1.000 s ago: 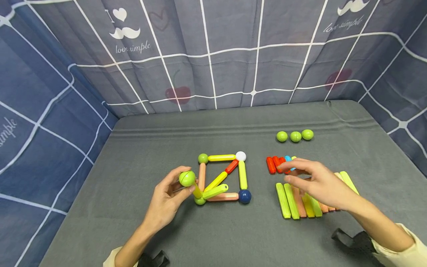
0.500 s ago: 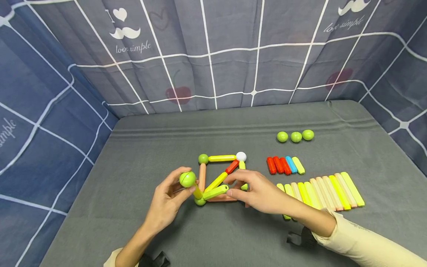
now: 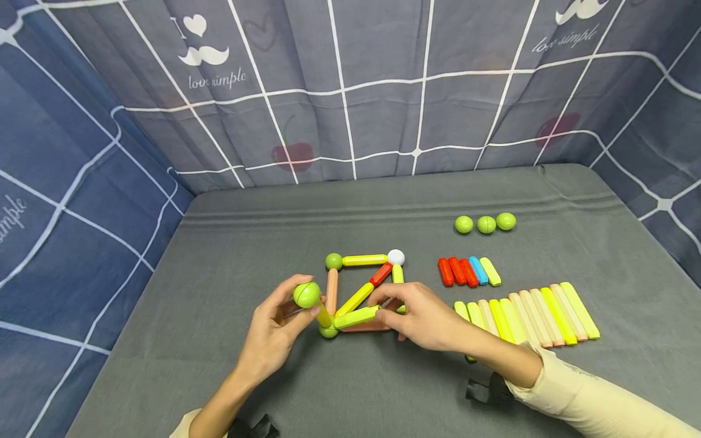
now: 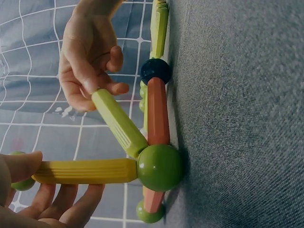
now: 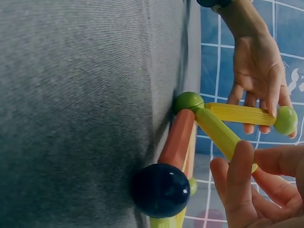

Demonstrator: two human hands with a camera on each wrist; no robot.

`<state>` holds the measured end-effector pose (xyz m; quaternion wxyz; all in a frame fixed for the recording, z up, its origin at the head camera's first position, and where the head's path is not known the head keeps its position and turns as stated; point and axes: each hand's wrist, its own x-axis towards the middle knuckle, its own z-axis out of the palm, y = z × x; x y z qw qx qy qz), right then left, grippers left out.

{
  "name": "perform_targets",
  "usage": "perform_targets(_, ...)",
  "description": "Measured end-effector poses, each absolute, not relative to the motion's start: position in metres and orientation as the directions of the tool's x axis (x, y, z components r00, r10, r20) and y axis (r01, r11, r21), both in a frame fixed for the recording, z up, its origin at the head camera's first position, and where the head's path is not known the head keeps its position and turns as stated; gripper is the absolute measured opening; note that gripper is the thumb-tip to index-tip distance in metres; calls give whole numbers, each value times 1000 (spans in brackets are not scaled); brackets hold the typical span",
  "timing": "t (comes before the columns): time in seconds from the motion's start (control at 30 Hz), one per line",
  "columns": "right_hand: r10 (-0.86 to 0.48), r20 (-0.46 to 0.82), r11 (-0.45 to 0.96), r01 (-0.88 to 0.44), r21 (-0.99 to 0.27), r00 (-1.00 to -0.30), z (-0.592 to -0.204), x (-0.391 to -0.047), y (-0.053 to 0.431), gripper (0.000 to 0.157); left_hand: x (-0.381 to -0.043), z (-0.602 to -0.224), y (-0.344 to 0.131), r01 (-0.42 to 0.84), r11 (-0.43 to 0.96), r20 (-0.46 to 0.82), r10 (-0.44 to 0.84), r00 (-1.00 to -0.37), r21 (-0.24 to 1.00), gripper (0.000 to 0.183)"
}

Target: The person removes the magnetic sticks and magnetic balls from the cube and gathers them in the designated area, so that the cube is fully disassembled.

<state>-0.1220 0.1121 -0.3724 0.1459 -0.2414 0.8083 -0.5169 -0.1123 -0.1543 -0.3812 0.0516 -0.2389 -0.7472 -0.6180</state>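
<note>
Pinching lime stick at tip, right hand, navy ball seemingly apart

White-gridded curtain behind grey tabletop, probably cloth-covered

Yellow ribbed stick, upright on a glossy green corner ball and topped by a lime-green ball; beside it, lime-green ribbed stick, slanting upward from the same corner ball.

The navy ball looks like smooth, glossy plastic. Left of it, my yellow stick seems grooved, satiny plastic; right of it, my right sleeve looks matt cloth. Beneath it spreads rough, matt grey fabric.
</note>
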Motion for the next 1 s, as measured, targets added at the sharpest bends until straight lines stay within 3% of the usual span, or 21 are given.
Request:
perform_targets(0.3,-512,39,267,-203,-942,-858,-379,-121,106,24,-111,-381,-154,401,120,353,296,-887,908,46)
perform_targets(0.53,-484,40,227,-170,-959,-874,-377,-122,96,15,-112,-382,-154,410,121,361,298,-884,904,46)
perform_targets(0.83,-467,9,232,-132,-964,-884,-384,-119,104,17,-111,-382,-155,420,112,374,293,-880,900,46)
perform_targets(1.0,-417,21,162,-97,-982,-909,-385,-119,118,15,-111,-383,-155,427,103,382,297,-875,898,45)
